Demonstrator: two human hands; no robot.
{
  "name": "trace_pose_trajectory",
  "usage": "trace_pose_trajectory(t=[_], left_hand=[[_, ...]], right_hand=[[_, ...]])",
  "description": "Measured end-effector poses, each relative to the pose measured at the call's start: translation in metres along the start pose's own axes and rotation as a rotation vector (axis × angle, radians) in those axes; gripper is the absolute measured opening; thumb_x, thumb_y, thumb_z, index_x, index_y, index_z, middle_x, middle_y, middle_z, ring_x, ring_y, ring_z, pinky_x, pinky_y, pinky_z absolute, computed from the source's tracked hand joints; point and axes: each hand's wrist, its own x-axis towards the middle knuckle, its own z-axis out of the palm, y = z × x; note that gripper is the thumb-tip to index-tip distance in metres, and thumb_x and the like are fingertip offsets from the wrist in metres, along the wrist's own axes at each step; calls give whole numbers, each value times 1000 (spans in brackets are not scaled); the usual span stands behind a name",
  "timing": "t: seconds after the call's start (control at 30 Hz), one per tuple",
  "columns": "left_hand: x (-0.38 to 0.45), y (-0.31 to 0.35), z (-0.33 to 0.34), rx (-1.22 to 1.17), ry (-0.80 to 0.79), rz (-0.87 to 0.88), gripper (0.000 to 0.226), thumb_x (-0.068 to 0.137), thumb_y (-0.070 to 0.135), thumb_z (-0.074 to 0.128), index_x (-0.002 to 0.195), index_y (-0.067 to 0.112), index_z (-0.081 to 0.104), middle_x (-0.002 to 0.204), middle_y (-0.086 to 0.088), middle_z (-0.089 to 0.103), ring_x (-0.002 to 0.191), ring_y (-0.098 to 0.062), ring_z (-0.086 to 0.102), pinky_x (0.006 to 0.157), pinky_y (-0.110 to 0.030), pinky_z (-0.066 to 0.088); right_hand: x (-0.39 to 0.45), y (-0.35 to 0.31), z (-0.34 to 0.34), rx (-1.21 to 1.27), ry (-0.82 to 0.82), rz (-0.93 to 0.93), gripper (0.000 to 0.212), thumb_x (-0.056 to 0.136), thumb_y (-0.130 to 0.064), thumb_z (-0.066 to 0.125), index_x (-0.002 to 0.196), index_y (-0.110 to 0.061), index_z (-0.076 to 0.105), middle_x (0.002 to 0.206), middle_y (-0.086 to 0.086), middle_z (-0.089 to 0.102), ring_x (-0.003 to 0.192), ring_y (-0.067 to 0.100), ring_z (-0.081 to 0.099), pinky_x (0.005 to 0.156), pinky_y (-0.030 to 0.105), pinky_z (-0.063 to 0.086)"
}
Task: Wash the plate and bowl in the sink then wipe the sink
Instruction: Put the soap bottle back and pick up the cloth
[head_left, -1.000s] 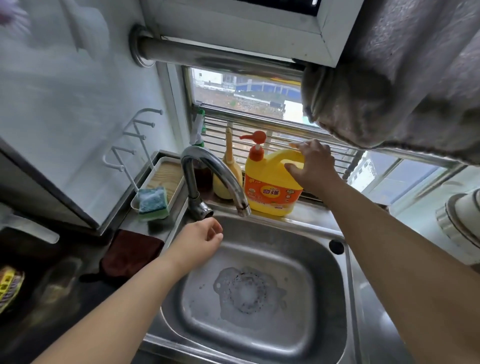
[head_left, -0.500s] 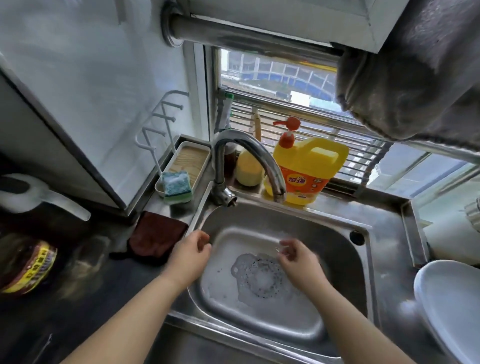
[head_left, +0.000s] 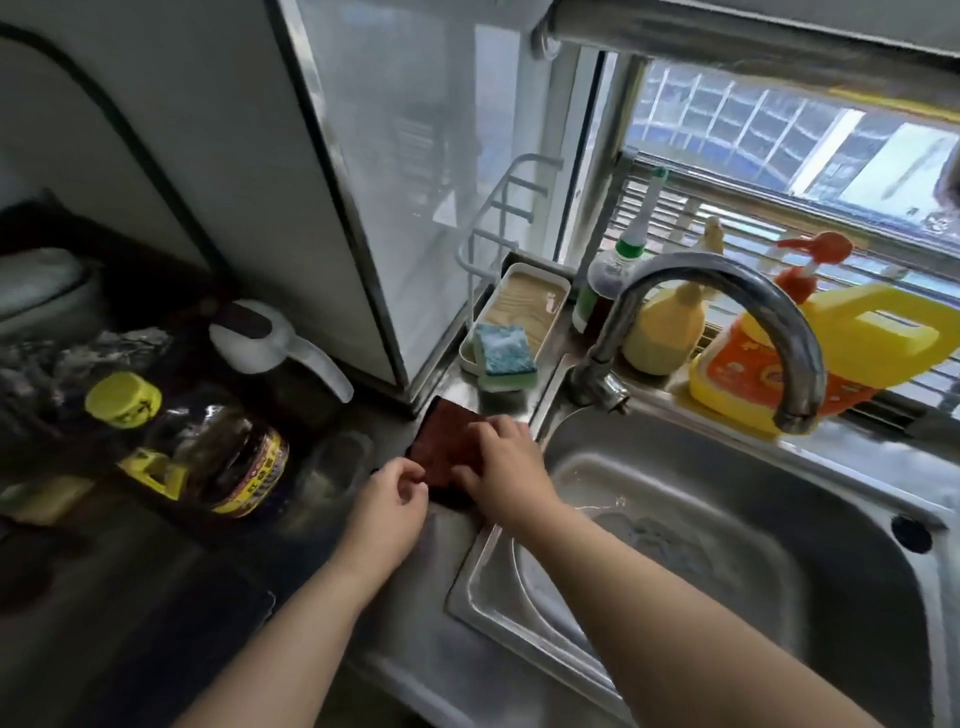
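Cloth: dark red cloth (head_left: 447, 449) lies flat on the table (head_left: 426, 582), just left of the sink (head_left: 779, 499) rim, below the sponge (head_left: 505, 358).
Right hand (head_left: 506, 475): palm down on cloth, fingers (head_left: 496, 423) spread over its right part; edge grip prob. but view too blurred to confirm.
Left hand (head_left: 387, 506): at cloth's lower-left corner, fingers curled, touching or pinching the edge; cannot tell which.
Sink: steel basin, wet, thin suds film near the drain.
Tap (head_left: 727, 312): curved spout over the basin's back edge.
Sponge: blue-green, leaning on front end of white tray (head_left: 524, 306).
Soap jug (head_left: 852, 353): yellow w/ orange pump, behind tap on sill.
Plate, bowl: not in frame.
Left of cloth: dark jar (head_left: 218, 452) w/ yellow lid.
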Motion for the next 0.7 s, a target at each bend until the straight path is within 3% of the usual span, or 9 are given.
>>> trace_pose_trajectory(t=[0.1, 0.27, 0.33, 0.43, 0.53, 0.63, 0.7], left_hand=[[5, -14, -11, -5, 20, -3, 11, 88, 10, 59, 93, 19, 60, 78, 2, 63, 72, -16, 59, 66, -24, 40], [12, -22, -20, -7, -10, -15, 12, 90, 11, 57, 94, 21, 57, 86, 1, 64, 80, -15, 62, 71, -26, 48], [13, -21, -21, -13, -24, -16, 11, 90, 11, 57, 95, 21, 57, 88, -1, 65, 82, -18, 63, 76, -31, 52], [15, -18, -17, -38, -40, -44, 6, 89, 16, 60, 91, 21, 58, 86, -2, 66, 82, -23, 66, 78, -34, 52], [9, -2, -2, -267, -133, -149, 8, 89, 30, 63, 89, 23, 59, 90, -3, 70, 86, -23, 68, 86, -42, 54], [-3, 27, 17, -614, -311, -270, 30, 90, 38, 57, 108, 15, 59, 104, -9, 69, 94, -20, 66, 84, -34, 51], [-12, 43, 28, -838, -449, -318, 46, 83, 44, 56, 113, 10, 61, 107, -14, 70, 97, -24, 66, 89, -36, 49]], right_hand=[[7, -10, 17, -141, -92, 8, 59, 83, -38, 62, 136, -21, 42, 139, 6, 38, 128, 29, 33, 106, 38, 30], [8, -4, 33, -189, 34, -26, 25, 87, -18, 54, 112, -15, 57, 113, 9, 52, 108, 32, 47, 86, 34, 38], [9, -1, 29, -108, 45, -24, 23, 88, -18, 53, 109, -16, 62, 106, 8, 56, 103, 31, 51, 80, 32, 39], [5, -3, 7, 219, 57, 95, 23, 89, -18, 57, 109, -17, 67, 104, 5, 65, 100, 24, 57, 81, 29, 42], [-16, -1, -20, 525, 123, 170, 15, 89, -18, 61, 101, -20, 69, 93, -2, 70, 89, 13, 62, 80, 25, 48], [-50, 8, -40, 640, 144, 190, 13, 89, -15, 62, 96, -25, 67, 81, -13, 65, 75, -6, 59, 68, 7, 43], [-73, 17, -49, 609, 165, 193, 21, 91, -16, 60, 108, -26, 67, 85, -15, 66, 79, -7, 60, 73, 13, 46]])
